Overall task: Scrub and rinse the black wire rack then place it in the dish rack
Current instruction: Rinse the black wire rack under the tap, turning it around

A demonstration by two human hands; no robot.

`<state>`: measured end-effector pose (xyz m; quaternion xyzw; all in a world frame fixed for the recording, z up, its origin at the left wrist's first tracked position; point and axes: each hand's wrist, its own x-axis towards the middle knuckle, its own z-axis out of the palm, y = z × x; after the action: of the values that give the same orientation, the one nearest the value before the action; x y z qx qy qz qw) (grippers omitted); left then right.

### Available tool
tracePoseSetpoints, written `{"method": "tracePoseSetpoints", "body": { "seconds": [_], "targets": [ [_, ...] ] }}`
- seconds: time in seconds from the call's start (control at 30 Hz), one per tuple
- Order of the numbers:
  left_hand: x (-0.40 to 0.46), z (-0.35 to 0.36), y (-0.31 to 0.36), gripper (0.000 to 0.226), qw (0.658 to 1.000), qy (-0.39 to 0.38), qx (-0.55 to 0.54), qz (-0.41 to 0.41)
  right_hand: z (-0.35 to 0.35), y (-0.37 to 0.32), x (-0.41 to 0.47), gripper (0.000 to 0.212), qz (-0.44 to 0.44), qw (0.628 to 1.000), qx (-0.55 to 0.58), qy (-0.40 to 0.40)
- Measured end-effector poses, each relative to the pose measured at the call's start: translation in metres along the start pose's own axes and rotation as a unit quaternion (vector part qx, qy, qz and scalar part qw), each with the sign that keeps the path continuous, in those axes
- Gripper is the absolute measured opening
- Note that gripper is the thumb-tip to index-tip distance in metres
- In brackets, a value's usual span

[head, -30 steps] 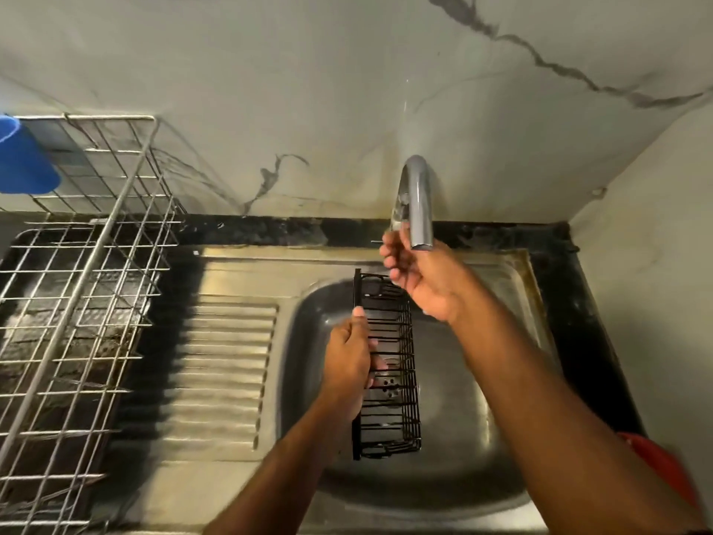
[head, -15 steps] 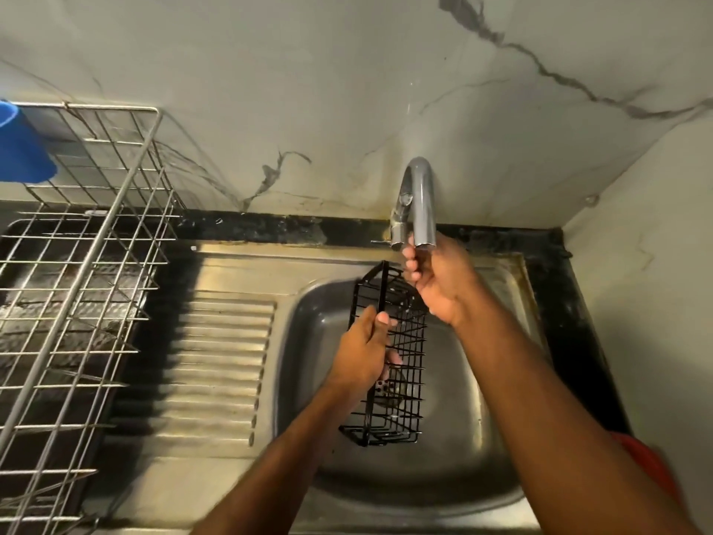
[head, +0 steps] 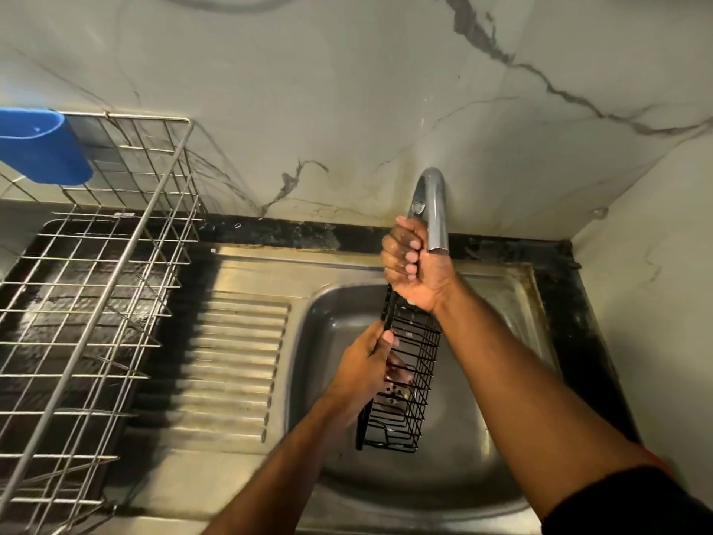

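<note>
The black wire rack [head: 411,384] is a long narrow basket, held nearly upright above the steel sink basin [head: 478,449]. My left hand [head: 364,364] grips its left side about halfway down. My right hand [head: 414,264] is curled round the rack's top end, right beside the mouth of the grey tap [head: 435,202]; the hand hides that end. No water shows at the spout. The silver wire dish rack [head: 96,303] stands to the left on a dark tray.
A ribbed steel draining board [head: 235,364] lies between the sink and the dish rack. A blue cup [head: 42,152] hangs on the dish rack's far left corner. Marble walls close in behind and on the right.
Both hands have lifted the wire rack from lying in the basin and tilted it upright. My right hand rose with its top end to the tap's mouth.
</note>
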<state>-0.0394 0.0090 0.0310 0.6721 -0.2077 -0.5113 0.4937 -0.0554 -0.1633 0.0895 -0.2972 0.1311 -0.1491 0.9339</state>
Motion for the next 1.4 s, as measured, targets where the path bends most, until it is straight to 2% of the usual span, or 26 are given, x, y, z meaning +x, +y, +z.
{"method": "tracePoseSetpoints", "body": {
  "seconds": [0.1, 0.17, 0.23, 0.3, 0.33, 0.37, 0.43, 0.5, 0.57, 0.6, 0.77, 0.8, 0.9, 1.0, 1.03, 1.23, 1.4],
  "targets": [
    [-0.004, -0.005, 0.001, 0.027, 0.999, -0.029, -0.021, -0.005, -0.002, -0.007, 0.006, 0.051, -0.021, 0.999, 0.022, -0.04],
    [-0.005, -0.005, 0.0, 0.028, 0.999, -0.033, -0.007, 0.002, -0.007, -0.009, 0.006, 0.053, -0.023, 0.999, 0.026, -0.037],
    [-0.004, -0.007, -0.002, 0.03, 1.0, -0.023, -0.002, 0.014, -0.008, -0.009, 0.002, 0.051, -0.034, 0.999, 0.012, 0.006],
    [-0.004, -0.008, -0.003, 0.03, 1.0, -0.004, -0.019, 0.021, -0.004, -0.01, -0.008, 0.045, -0.038, 0.993, -0.068, 0.092],
    [-0.002, -0.008, -0.003, 0.029, 0.999, 0.006, -0.028, 0.024, -0.002, -0.01, -0.015, 0.042, -0.04, 0.975, -0.158, 0.15],
    [-0.001, -0.007, -0.002, 0.03, 0.999, 0.016, -0.035, 0.03, 0.0, -0.009, -0.022, 0.04, -0.04, 0.942, -0.267, 0.198],
    [0.001, -0.004, 0.001, 0.034, 0.997, 0.042, -0.053, 0.049, 0.0, -0.009, -0.038, 0.034, -0.069, 0.854, -0.451, 0.25],
    [0.004, -0.001, 0.005, 0.04, 0.992, 0.07, -0.079, 0.064, -0.006, -0.01, -0.056, 0.023, -0.106, 0.777, -0.555, 0.279],
    [0.011, 0.0, 0.009, 0.045, 0.989, 0.087, -0.1, 0.067, -0.016, -0.011, -0.076, 0.027, -0.11, 0.694, -0.65, 0.289],
    [0.016, -0.001, 0.011, 0.047, 0.989, 0.089, -0.1, 0.068, -0.023, -0.01, -0.084, 0.03, -0.104, 0.666, -0.681, 0.286],
    [0.036, -0.007, 0.024, 0.058, 0.991, 0.089, -0.073, 0.064, -0.039, -0.003, -0.106, 0.051, -0.005, 0.615, -0.737, 0.279],
    [0.038, -0.006, 0.026, 0.057, 0.993, 0.079, -0.062, 0.066, -0.036, -0.004, -0.114, 0.052, 0.004, 0.615, -0.736, 0.283],
    [0.048, -0.007, 0.042, 0.055, 0.997, 0.029, -0.011, 0.066, -0.019, -0.013, -0.132, 0.06, 0.023, 0.671, -0.687, 0.276],
    [0.064, -0.01, 0.056, 0.053, 0.993, -0.059, 0.061, 0.08, -0.011, -0.013, -0.139, 0.047, 0.024, 0.698, -0.664, 0.267],
    [0.069, -0.011, 0.057, 0.05, 0.991, -0.067, 0.071, 0.087, -0.01, -0.009, -0.139, 0.044, 0.021, 0.708, -0.652, 0.271],
    [0.064, -0.008, 0.049, 0.024, 0.988, 0.021, 0.074, 0.137, -0.003, 0.016, -0.125, 0.03, -0.031, 0.768, -0.557, 0.315],
    [0.014, 0.001, 0.022, 0.024, 0.975, 0.084, 0.084, 0.187, 0.024, 0.016, -0.124, 0.024, -0.034, 0.789, -0.514, 0.334]
  ]
}}
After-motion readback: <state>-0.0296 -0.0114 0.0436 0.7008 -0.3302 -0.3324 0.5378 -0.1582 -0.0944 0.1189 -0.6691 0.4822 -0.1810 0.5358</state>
